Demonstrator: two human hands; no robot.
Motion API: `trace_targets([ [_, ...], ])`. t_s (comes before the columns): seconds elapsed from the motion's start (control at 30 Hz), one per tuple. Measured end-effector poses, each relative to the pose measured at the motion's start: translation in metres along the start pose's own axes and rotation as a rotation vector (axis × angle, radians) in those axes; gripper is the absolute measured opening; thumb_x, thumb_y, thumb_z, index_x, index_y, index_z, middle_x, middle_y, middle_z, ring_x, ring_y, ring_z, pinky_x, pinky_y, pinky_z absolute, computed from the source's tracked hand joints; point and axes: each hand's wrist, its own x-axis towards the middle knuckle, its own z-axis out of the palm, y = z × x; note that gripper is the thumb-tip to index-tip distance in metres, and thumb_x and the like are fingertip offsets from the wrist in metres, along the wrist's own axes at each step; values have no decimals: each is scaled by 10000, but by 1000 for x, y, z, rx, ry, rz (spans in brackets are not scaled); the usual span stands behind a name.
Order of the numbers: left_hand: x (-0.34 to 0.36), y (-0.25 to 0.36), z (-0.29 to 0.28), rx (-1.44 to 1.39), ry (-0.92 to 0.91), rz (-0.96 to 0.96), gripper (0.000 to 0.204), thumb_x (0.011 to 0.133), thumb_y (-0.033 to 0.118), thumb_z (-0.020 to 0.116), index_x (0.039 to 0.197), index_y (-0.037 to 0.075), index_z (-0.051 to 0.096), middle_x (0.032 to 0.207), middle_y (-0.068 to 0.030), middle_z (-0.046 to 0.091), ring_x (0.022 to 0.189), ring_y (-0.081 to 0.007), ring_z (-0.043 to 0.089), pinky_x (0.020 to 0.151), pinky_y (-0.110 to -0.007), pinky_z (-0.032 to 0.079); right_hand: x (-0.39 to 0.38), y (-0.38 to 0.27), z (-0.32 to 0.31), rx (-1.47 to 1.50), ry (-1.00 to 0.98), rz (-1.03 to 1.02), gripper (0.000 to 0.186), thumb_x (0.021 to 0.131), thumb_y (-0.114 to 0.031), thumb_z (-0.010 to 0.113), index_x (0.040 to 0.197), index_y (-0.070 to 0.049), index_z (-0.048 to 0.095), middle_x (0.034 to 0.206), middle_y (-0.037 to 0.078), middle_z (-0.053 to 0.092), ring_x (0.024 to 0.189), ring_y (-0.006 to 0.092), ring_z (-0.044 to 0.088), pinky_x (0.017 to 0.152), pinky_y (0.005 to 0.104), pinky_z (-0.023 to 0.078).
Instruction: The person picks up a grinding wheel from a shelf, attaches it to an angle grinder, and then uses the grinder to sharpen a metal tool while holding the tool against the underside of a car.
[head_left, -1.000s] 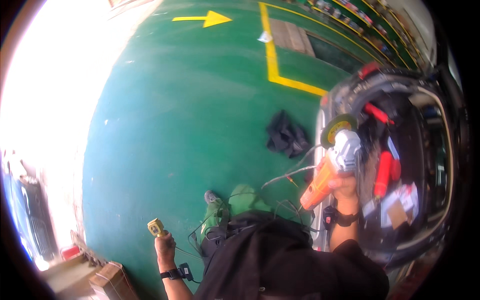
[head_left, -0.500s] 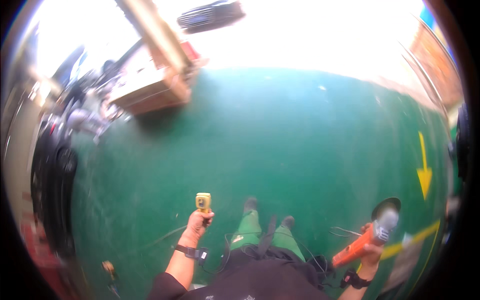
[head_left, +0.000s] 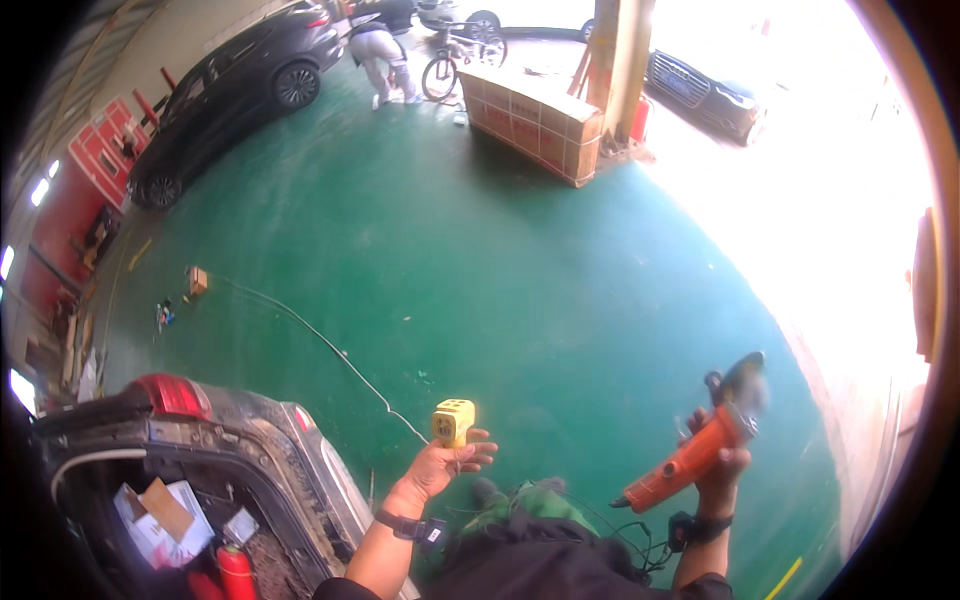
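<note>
My left hand (head_left: pixel 450 462) holds a small yellow box-shaped fitting (head_left: pixel 452 423) upright, its fingers partly spread at the base; a pale cord (head_left: pixel 358 371) runs across the floor toward it. My right hand (head_left: pixel 718 470) grips an orange angle grinder (head_left: pixel 685 463) with a metal head and disc, held low at the right. Left of my left arm is an open car boot (head_left: pixel 160 430) with papers (head_left: pixel 185 520), cardboard (head_left: pixel 160 505) and a red cylinder (head_left: pixel 236 572) inside. Thin dark cables hang by my legs.
A dark car (head_left: pixel 225 95) stands at upper left, near a bent-over person (head_left: pixel 378 55) and a bicycle (head_left: pixel 440 75). A long carton (head_left: pixel 530 130) lies by a yellow column (head_left: pixel 620 60), with another car (head_left: pixel 700 85) beyond. A small box (head_left: pixel 198 280) is on the floor.
The view has swung round: the open boot was at my right and is now at lower left. Both hands keep their items; my left hand is higher and further right than a second ago.
</note>
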Motion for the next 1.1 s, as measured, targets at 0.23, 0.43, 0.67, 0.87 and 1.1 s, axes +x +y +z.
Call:
trace_targets([
  [0.23, -18, -25, 4, -152, -184, 22, 564, 966, 218, 632, 1447, 14, 419, 1314, -218, 606, 1193, -300, 621, 989, -390, 527, 30, 45, 88, -152, -421, 274, 784, 509, -143, 718, 1260, 14, 561, 1288, 149, 561, 1224, 314, 547, 1018, 470, 496],
  [0.43, -31, -10, 1, -395, -311, 159, 593, 969, 236, 626, 1473, 40, 382, 1432, -260, 488, 1314, -355, 522, 1063, -438, 484, -10, 101, 158, -169, -677, 419, 883, 572, -55, 795, 1397, -6, 482, 1397, 148, 544, 1314, 299, 503, 1039, 458, 478],
  [0.67, -61, -18, -51, -820, -210, 498, 461, 961, 251, 640, 1344, 22, 526, 1396, -350, 463, 1335, -449, 468, 1009, -463, 530, -38, 133, 180, -412, -836, 463, 890, 526, -129, 897, 1339, -21, 551, 1278, 104, 630, 1155, 210, 592, 1007, 362, 467],
  [0.87, -101, -55, -109, -982, 51, 571, 262, 921, 166, 690, 1112, -1, 624, 1093, -234, 630, 1055, -370, 627, 803, -401, 590, -38, 142, 207, -504, -887, 390, 960, 494, -120, 888, 1371, -12, 513, 1311, 118, 618, 1168, 224, 588, 1039, 384, 450],
  [1.1, -139, -143, -156, -1287, 311, 711, 173, 937, 169, 675, 992, 11, 630, 913, -108, 613, 903, -279, 609, 680, -331, 563, 5, 151, 205, -491, -741, 484, 901, 452, -89, 795, 1313, -2, 545, 1245, 159, 622, 1087, 281, 645, 882, 372, 548],
])
